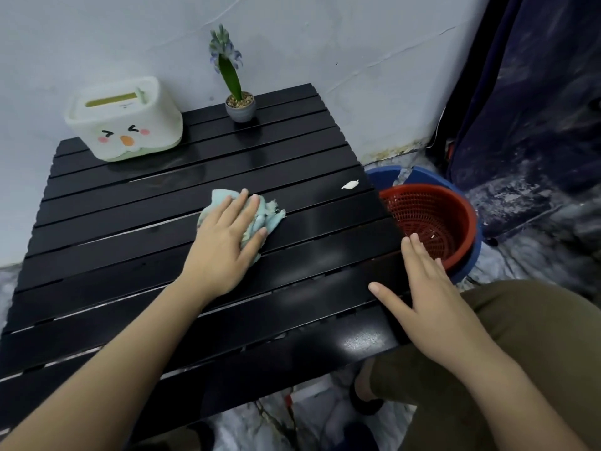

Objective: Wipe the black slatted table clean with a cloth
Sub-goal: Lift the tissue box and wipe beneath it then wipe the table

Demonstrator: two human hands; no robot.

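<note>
Black slats run left-right on the table (130,271); left hand (224,245) presses cloth (260,216) flat, right hand (426,288) flat, fingers straight.

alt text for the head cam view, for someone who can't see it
A left hand presses a light blue cloth on a black slatted table; the right hand rests flat at its right edge. A white scrap lies near a red basket.

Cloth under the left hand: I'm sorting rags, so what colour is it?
Pale blue-green, seen in the head view, where the left hand presses the cloth.
</note>
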